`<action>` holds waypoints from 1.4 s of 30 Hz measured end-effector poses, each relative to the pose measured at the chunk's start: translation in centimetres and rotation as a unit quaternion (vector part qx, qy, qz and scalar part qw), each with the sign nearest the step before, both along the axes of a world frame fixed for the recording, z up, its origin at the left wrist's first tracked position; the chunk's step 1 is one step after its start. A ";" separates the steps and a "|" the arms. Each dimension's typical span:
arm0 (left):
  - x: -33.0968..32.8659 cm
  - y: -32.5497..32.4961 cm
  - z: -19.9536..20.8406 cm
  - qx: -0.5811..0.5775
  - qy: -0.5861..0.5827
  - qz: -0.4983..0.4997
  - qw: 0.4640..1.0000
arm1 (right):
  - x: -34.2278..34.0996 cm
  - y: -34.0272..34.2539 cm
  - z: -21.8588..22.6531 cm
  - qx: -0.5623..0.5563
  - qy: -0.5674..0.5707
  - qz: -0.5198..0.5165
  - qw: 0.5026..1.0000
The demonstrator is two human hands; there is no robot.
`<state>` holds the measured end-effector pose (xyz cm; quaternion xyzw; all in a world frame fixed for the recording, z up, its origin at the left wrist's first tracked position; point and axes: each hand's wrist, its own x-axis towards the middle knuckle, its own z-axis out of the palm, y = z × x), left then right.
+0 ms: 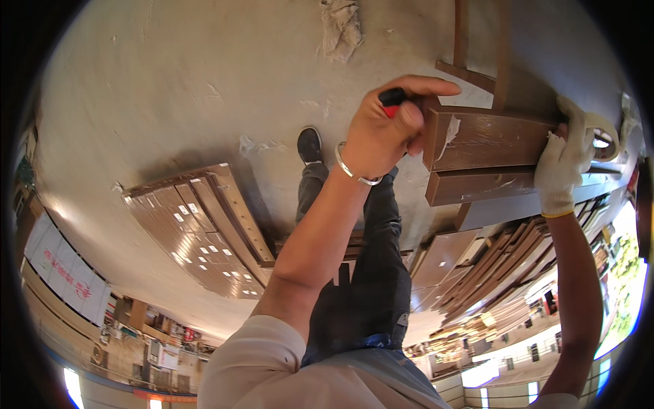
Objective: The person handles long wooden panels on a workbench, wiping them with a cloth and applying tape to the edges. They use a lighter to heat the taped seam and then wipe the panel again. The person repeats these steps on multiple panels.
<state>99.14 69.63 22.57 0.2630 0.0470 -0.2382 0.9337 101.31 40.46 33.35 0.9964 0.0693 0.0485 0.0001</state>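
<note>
My bare left hand (388,126), with a silver bracelet at the wrist, is closed around a small red-and-black tool (392,101); its working end is hidden. Its index finger stretches out, and its other fingertips are by the end of a brown wood-look board (490,140). A second brown board (480,185) lies alongside, nearer to me. At the right, my right hand (564,160) wears a white knit glove and is closed at a roll of tape (605,136), pressed against the boards' side. Clear film clings to the first board's end.
A stack of brown panels (197,238) with white labels lies on the floor at left. Long brown boards (497,262) are piled at lower right. Beyond the boards stands a brown frame (463,71). Crumpled wrapping (340,31) lies on the floor ahead.
</note>
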 end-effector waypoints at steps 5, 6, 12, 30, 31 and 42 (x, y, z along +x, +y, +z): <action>-2.4 -1.1 -0.1 -0.089 0.023 -0.023 0.995 | 0.0 0.2 -0.3 0.060 0.001 -0.033 0.998; -2.7 -1.5 -0.1 -0.107 0.028 -0.021 0.994 | 0.1 0.2 -0.3 0.047 -0.004 -0.032 0.998; -3.1 -2.5 0.3 -0.142 0.054 -0.002 0.988 | 0.2 0.2 0.0 0.055 0.016 -0.036 0.998; -2.3 -3.0 -0.4 -0.240 0.064 -0.001 0.969 | 0.0 0.0 -0.3 0.072 0.009 -0.033 0.997; -2.4 -3.0 0.0 -0.224 0.073 -0.001 0.972 | 0.1 0.0 -0.3 0.069 0.009 -0.032 0.997; -4.7 -0.6 2.0 -0.079 0.108 -0.041 0.990 | 0.1 0.0 -0.2 0.064 0.028 -0.049 0.996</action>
